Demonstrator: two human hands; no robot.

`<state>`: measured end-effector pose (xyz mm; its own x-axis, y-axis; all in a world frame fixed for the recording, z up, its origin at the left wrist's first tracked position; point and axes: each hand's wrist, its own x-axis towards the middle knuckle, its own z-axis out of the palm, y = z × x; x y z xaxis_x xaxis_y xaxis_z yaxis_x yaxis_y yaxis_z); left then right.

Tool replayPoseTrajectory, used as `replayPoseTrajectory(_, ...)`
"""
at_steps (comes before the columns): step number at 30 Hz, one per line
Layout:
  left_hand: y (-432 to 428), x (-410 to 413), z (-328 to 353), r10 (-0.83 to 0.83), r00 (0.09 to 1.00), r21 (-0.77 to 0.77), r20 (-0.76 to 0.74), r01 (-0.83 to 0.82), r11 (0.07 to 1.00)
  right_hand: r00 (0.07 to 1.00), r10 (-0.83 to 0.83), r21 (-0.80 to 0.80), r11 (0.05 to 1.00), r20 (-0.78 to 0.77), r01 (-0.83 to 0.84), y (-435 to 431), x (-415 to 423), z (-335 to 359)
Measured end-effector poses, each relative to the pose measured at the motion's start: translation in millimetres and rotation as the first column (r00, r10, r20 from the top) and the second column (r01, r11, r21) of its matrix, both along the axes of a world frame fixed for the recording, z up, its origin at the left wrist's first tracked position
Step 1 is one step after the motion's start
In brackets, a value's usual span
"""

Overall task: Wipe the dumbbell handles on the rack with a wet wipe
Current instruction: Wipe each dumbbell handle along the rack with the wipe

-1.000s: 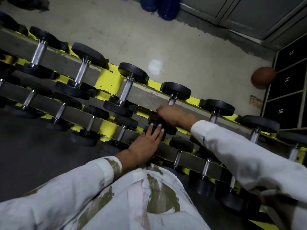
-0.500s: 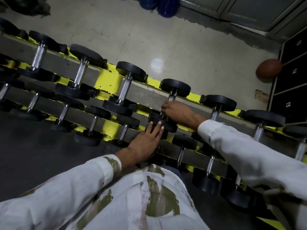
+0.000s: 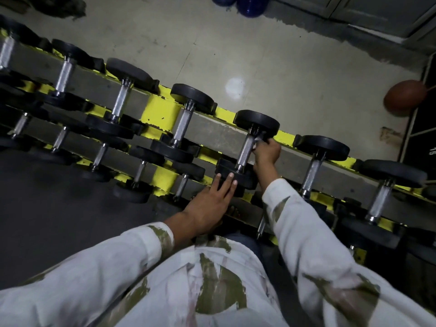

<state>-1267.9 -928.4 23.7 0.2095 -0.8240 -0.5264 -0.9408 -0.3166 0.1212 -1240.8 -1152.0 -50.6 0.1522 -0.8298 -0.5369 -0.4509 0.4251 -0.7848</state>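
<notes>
A grey and yellow rack (image 3: 162, 114) runs diagonally and carries several black dumbbells with knurled steel handles. My right hand (image 3: 266, 153) pinches a pale wet wipe (image 3: 257, 140) against the right side of one dumbbell handle (image 3: 245, 149) on the upper tier, near its far end. My left hand (image 3: 210, 204) lies flat, fingers straight, with its fingertips on the near black weight (image 3: 236, 177) of that same dumbbell. Most of the wipe is hidden by my fingers.
More dumbbells (image 3: 181, 123) sit on both tiers to the left and right. Beyond the rack lies a tiled floor (image 3: 236, 55) with a brown ball (image 3: 404, 96), blue objects (image 3: 250, 4) at the top, and numbered lockers (image 3: 424, 138) on the right.
My right hand has slid up the handle from its near end toward the far weight, baring the steel grip. My left hand has stayed on the near weight.
</notes>
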Motion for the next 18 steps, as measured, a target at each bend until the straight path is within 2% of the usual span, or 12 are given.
replayPoseTrajectory(2, -1, 0, 2, -0.001, 1.000, 0.006, -0.002, 0.001, 1.000, 0.978, -0.135, 0.334, 0.940, 0.159, 0.076, -17, 12, 2)
replayPoseTrajectory(4, -3, 0, 4, 0.000, 1.000, 0.017, -0.009, 0.000, 1.000, 0.941, -0.125, 0.540, 0.839, 0.313, -0.069, -20, 12, 7)
replayPoseTrajectory(6, -3, -1, 5, -0.002, 1.000, 0.026, -0.013, 0.002, 1.000, 0.888, -0.081, 0.587, 0.777, 0.452, -0.228, -19, 4, 4)
replayPoseTrajectory(7, -3, 0, 4, -0.003, 1.000, 0.025, -0.011, 0.003, 1.000, 0.868, -0.099, 0.610, 0.750, 0.486, -0.256, -20, 1, 3)
replayPoseTrajectory(9, -2, 1, 2, -0.004, 1.000, 0.016, -0.006, 0.004, 1.000, 0.837, -0.176, 0.645, 0.723, 0.518, -0.248, -25, 2, -2)
replayPoseTrajectory(11, -3, 2, 2, -0.015, 1.000, 0.022, -0.006, 0.015, 1.000, 0.831, -0.276, 0.680, 0.716, 0.484, -0.159, -27, 10, -3)
replayPoseTrajectory(14, -3, 3, 2, -0.025, 1.000, 0.027, -0.006, 0.025, 0.999, 0.835, -0.366, 0.600, 0.798, 0.412, 0.054, -13, 13, -10)
replayPoseTrajectory(16, -3, 2, 1, -0.024, 1.000, 0.020, -0.003, 0.024, 0.999, 0.840, -0.383, 0.463, 0.867, 0.385, 0.184, 0, 7, -12)
replayPoseTrajectory(17, -3, 2, 1, -0.019, 1.000, 0.020, -0.008, 0.019, 1.000, 0.875, -0.324, 0.315, 0.925, 0.360, 0.213, 5, 4, -8)
replayPoseTrajectory(18, -3, 1, 0, -0.011, 1.000, 0.020, -0.011, 0.012, 1.000, 0.929, -0.223, 0.099, 0.974, 0.295, 0.202, 9, 1, -5)
